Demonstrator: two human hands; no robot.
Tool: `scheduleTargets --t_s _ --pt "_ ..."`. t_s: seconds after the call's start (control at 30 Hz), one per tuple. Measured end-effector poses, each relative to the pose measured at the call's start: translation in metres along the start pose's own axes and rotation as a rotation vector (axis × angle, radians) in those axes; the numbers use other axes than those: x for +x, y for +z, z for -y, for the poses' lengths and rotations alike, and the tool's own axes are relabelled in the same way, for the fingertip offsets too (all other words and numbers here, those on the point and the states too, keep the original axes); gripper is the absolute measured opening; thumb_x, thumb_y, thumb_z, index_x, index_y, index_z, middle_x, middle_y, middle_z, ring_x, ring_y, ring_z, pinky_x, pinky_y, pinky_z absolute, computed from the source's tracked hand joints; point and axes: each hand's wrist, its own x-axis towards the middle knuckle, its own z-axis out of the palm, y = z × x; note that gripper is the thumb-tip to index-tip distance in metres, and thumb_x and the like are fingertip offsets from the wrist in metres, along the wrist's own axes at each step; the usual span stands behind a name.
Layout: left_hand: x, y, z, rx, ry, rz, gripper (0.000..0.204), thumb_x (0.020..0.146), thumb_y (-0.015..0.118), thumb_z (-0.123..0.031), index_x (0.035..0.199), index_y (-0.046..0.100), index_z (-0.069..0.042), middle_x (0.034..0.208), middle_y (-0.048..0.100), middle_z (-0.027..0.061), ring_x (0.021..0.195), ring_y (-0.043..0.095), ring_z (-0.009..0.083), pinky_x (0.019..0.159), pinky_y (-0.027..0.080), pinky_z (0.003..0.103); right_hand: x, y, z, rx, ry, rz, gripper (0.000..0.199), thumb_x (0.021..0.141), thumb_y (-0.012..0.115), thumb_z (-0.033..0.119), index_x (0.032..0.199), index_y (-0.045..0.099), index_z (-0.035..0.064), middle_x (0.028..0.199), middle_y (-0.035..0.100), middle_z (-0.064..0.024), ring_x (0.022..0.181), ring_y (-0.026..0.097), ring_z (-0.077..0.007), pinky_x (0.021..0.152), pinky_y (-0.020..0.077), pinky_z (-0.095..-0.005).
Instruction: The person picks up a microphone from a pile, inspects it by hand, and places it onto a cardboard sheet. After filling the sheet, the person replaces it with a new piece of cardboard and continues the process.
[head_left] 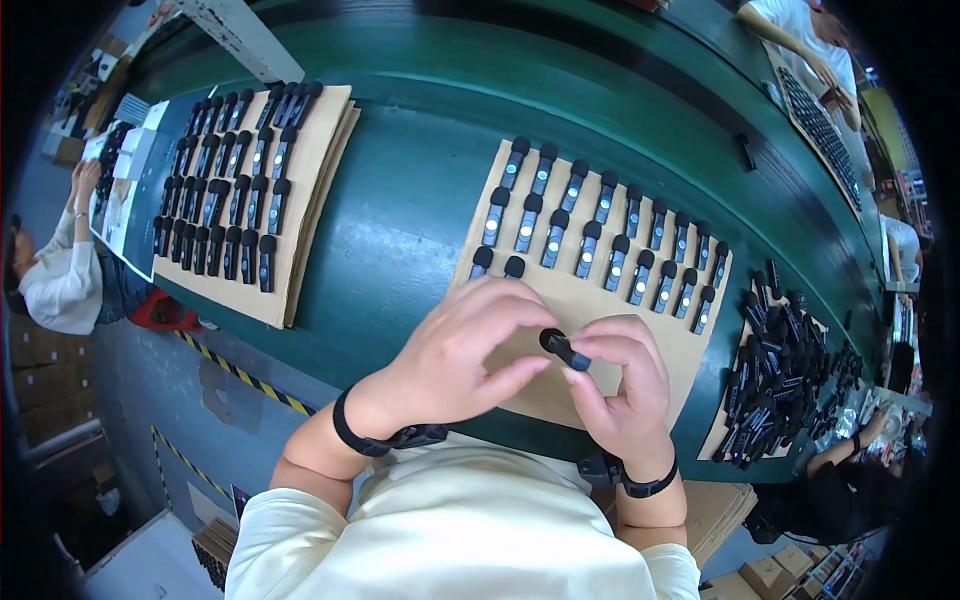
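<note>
Flat brown cardboard sheet (pixel 590 300) on the green work table (pixel 400 230), carrying rows of small black clip-shaped devices with silver dots (pixel 600 235). Second stack of brown cardboard sheets (pixel 310 190) to the left, loaded with more rows of the same black parts (pixel 235 180). Loose heap of black parts (pixel 775 375) on a further sheet at the right.

Left hand (pixel 465 355) partly curled over the near edge of the centre sheet, fingers bent, thumb extended toward the right hand. Right hand (pixel 620 385) closed, thumb and forefinger pinched on one small black device with a round head (pixel 563 348). Device held between both hands, just above the bare part of the centre sheet; left fingertips touching or almost touching its head, cannot tell which. Black bands on both wrists.
</note>
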Motion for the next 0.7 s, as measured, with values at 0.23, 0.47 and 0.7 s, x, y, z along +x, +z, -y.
scheduleTargets --t_s 0.23,0.47,0.7 --pt "-0.028 -0.023 0.025 0.179 -0.184 -0.044 0.036 0.080 0.076 -0.011 0.112 0.061 -0.002 0.111 0.063 0.0162 0.104 0.060 0.0363 0.091 0.049 0.042 0.001 0.022 -0.026 -0.293 0.047 0.081 0.027 0.073 0.075 -0.002 0.097 0.062 0.0028 0.101 0.066 -0.0119 0.091 0.064 -0.0323 0.077 0.0532 -0.0402" --pt "-0.035 -0.026 0.037 0.221 -0.295 -0.022 0.045 0.082 0.074 -0.007 0.123 0.058 -0.002 0.121 0.061 0.0175 0.113 0.060 0.0361 0.096 0.048 0.041 -0.011 0.039 -0.028 -0.436 0.053 0.229 0.029 0.072 0.076 -0.002 0.097 0.062 0.0035 0.107 0.062 -0.0128 0.095 0.063 -0.0327 0.079 0.0532 -0.0407" --pt "-0.034 -0.025 0.041 0.206 -0.325 -0.014 0.046 0.082 0.074 -0.010 0.123 0.055 -0.002 0.121 0.061 0.0186 0.113 0.059 0.0382 0.096 0.048 0.043 -0.008 0.045 -0.037 -0.489 0.086 0.224 0.029 0.073 0.077 0.002 0.098 0.063 0.0049 0.110 0.061 -0.0127 0.096 0.063 -0.0312 0.081 0.0530 -0.0404"
